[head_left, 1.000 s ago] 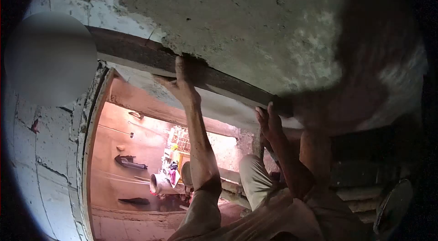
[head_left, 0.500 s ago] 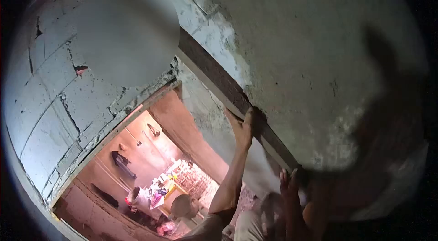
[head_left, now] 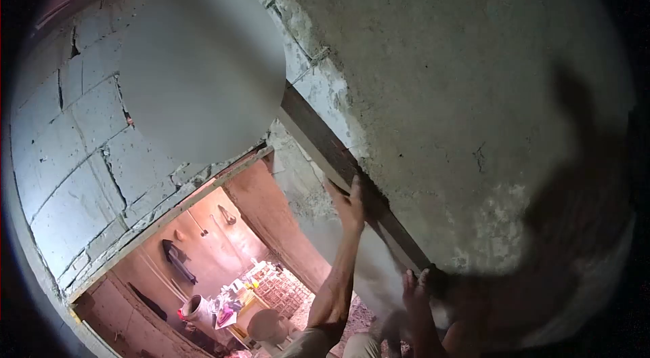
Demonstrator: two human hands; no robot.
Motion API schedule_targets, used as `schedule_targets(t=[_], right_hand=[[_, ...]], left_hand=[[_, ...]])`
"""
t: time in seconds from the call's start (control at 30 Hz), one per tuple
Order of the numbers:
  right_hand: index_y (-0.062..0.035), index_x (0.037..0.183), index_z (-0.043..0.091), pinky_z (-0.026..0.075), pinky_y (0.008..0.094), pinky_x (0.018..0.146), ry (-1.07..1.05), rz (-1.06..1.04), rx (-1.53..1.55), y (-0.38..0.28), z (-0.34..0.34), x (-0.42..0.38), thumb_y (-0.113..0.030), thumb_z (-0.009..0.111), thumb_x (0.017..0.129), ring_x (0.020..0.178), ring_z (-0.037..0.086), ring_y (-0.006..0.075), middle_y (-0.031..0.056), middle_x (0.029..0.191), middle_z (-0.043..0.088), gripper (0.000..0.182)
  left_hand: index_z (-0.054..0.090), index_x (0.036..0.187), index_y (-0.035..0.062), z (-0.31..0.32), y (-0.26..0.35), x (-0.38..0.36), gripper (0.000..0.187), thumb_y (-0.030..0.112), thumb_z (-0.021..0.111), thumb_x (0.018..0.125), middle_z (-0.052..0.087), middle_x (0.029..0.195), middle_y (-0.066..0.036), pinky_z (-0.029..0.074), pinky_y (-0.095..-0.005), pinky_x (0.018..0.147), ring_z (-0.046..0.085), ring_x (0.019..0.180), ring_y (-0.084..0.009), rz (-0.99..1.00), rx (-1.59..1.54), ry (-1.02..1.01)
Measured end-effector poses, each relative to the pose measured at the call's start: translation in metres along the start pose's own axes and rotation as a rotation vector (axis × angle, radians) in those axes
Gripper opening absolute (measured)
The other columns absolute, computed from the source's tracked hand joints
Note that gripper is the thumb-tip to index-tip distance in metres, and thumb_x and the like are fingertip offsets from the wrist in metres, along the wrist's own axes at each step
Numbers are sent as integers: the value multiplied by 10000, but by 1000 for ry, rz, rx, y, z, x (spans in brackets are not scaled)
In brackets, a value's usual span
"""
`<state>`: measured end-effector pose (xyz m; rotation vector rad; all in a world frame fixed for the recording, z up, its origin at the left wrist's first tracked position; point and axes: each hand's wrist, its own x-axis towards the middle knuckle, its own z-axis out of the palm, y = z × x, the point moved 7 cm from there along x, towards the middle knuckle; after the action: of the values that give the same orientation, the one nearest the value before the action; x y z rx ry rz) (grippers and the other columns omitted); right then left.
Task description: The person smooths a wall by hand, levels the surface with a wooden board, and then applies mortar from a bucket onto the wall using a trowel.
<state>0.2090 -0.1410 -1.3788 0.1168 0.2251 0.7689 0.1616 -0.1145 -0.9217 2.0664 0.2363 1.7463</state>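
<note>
A long, straight-edged board (head_left: 323, 145) lies diagonally against the plastered wall, its upper end hidden by a round blurred patch. My left hand (head_left: 349, 207) grips the board's lower edge around its middle, thumb and fingers spread along it. Lower down, near the board's bottom end, my right hand (head_left: 416, 289) holds it with fingers curled up over the edge; that hand is in shadow. Rough, broken plaster (head_left: 342, 104) borders the board above, beside the bare blocks.
Pale block wall (head_left: 81, 155) with cracked joints stands at left. Below it an opening with a wooden frame (head_left: 162, 221) shows a lit room holding a pot (head_left: 196, 308), a cluttered table, stacked bricks (head_left: 281, 287) and hanging items. A dark shadow falls on the right wall.
The view has shifted, so the board and both hands appear lower and slightly left. Against the wall they have hardly moved, and both hands keep their hold.
</note>
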Motion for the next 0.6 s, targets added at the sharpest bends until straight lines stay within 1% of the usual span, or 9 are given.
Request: schedule_targets(t=[0.07, 0.1, 0.17, 0.2, 0.23, 0.4, 0.47, 0.57, 0.6], right_hand=[[-145, 1382, 454, 459, 427, 1056, -145, 17, -61, 15, 23, 0, -404, 645, 955, 1263, 509, 275, 72, 1346, 484, 535], [-135, 1355, 478, 466, 427, 1050, -159, -296, -372, 9, 33, -6, -376, 635, 966, 1231, 533, 279, 89, 1314, 517, 484], [-124, 1319, 513, 479, 429, 1037, -109, -315, -358, 13, 79, -33, -356, 636, 969, 1199, 558, 277, 104, 1284, 549, 437], [-123, 1308, 524, 485, 432, 1030, -27, -36, -39, 16, 99, -55, -364, 646, 962, 1200, 558, 272, 101, 1287, 548, 440], [-151, 1346, 491, 475, 438, 1045, -145, 19, -63, 21, 75, -34, -420, 675, 929, 1240, 531, 272, 79, 1337, 516, 530], [-195, 1374, 463, 464, 431, 1055, -73, 34, -43, 19, 81, -36, -439, 694, 906, 1266, 512, 268, 38, 1357, 505, 576], [-205, 1374, 463, 462, 428, 1055, -71, 14, -57, 21, 71, -35, -437, 703, 899, 1270, 511, 266, 28, 1358, 507, 581], [-204, 1381, 459, 456, 438, 1064, -242, -190, -596, 11, 86, -35, -440, 709, 892, 1287, 498, 281, 30, 1374, 500, 598], [-203, 1383, 457, 453, 446, 1068, -169, -94, -331, 11, 90, -37, -444, 718, 883, 1293, 492, 289, 32, 1381, 495, 613]], left_hand=[[153, 1544, 9, -4, 16, 31, 808, 230, 654, 950, 387, 1442, -217, 367, -367, 1071, 449, 1282, -286, -6, -214, 94], [162, 1546, 14, -4, 13, 36, 806, 226, 658, 946, 371, 1462, -222, 367, -374, 1074, 444, 1295, -292, -59, -216, 107], [171, 1549, 22, -6, 15, 42, 803, 215, 661, 943, 345, 1495, -226, 370, -384, 1077, 433, 1315, -299, -46, -173, 133], [172, 1550, 24, -8, 25, 41, 801, 210, 661, 943, 334, 1509, -224, 373, -388, 1077, 427, 1324, -301, 13, -130, 146], [165, 1549, 12, -7, 30, 38, 803, 198, 659, 944, 343, 1507, -212, 380, -391, 1072, 434, 1313, -298, -16, -186, 141], [153, 1555, 27, -7, 21, 41, 798, 168, 650, 946, 323, 1520, -207, 390, -378, 1065, 423, 1323, -284, 22, -213, 129], [119, 1550, -24, -5, 4, 41, 825, 210, 646, 960, 282, 1539, -229, 350, -366, 1095, 397, 1345, -298, -132, -291, 111], [119, 1553, -17, -8, 16, 43, 825, 195, 649, 956, 275, 1543, -228, 350, -362, 1093, 407, 1337, -298, -38, -304, 110], [119, 1553, -17, -8, 24, 44, 825, 195, 649, 956, 275, 1543, -228, 350, -362, 1093, 407, 1337, -298, -34, -311, 110]])
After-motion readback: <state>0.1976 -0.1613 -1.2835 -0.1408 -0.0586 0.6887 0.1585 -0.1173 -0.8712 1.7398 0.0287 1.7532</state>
